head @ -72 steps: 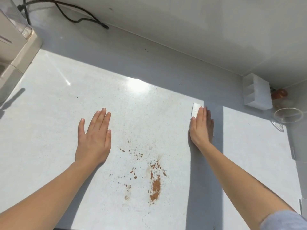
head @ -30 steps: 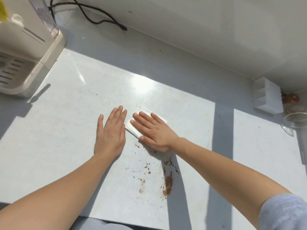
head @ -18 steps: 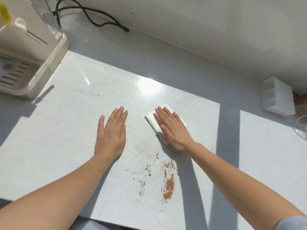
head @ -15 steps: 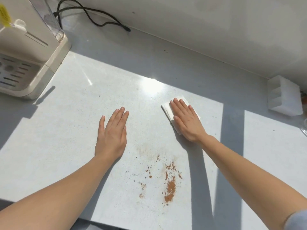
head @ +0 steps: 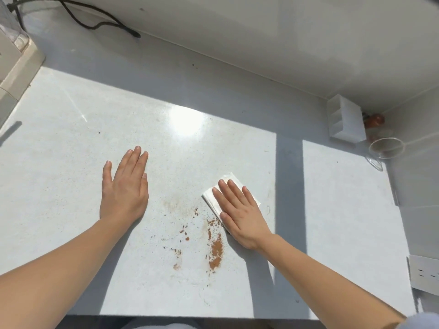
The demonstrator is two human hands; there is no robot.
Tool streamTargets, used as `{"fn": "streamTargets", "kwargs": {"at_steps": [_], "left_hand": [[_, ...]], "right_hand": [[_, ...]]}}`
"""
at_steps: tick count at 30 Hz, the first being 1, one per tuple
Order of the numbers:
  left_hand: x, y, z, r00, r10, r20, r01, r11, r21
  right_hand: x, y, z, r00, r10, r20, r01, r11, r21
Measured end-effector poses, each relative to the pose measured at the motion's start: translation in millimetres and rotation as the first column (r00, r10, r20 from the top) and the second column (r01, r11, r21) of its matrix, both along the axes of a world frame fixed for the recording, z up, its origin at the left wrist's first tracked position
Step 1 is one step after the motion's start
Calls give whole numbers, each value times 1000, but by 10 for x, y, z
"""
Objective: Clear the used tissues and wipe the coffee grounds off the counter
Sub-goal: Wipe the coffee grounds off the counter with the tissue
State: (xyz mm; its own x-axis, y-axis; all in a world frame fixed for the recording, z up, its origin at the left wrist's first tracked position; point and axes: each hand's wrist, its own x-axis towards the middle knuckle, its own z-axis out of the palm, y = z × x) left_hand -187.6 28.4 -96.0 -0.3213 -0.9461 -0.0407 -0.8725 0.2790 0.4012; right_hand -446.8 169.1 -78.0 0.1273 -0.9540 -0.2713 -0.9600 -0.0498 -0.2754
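Observation:
Brown coffee grounds point(head: 215, 251) lie scattered on the white counter point(head: 71, 138), with smaller specks and a faint smear to their left. My right hand point(head: 240, 211) presses flat on a folded white tissue point(head: 210, 197), just above and to the right of the main streak of grounds. Only the tissue's far and left edges show around my fingers. My left hand point(head: 126, 186) rests flat on the counter to the left of the grounds, fingers together, holding nothing.
A beige machine point(head: 14, 60) stands at the far left with a black cord point(head: 95, 22) behind it. At the back right are a white plastic organiser point(head: 345, 122) and a clear glass cup point(head: 386, 148). A wall socket plate point(head: 424, 274) sits at the right edge.
My right hand has slid the tissue towards me and down, from the far middle of the counter to the edge of the grounds. My left hand has stayed in place.

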Motion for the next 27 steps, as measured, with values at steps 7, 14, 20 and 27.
{"fn": "streamTargets", "kwargs": {"at_steps": [7,14,20,27], "left_hand": [[-5,38,13,999,-40,2,40,999,0],[569,115,115,993,-116,-21,116,993,15],[899,140,83,971,-146,191,145,989,21],[913,106,38,966,-181,183,179,983,25]], "right_hand": [[690,600,45,998,-48,38,47,998,44],[725,700,122,869,-483,111,482,875,35],[570,1186,54,638,-768,-58,769,639,11],[1380,1123,-94,453,-868,-202,878,474,-68]]}}
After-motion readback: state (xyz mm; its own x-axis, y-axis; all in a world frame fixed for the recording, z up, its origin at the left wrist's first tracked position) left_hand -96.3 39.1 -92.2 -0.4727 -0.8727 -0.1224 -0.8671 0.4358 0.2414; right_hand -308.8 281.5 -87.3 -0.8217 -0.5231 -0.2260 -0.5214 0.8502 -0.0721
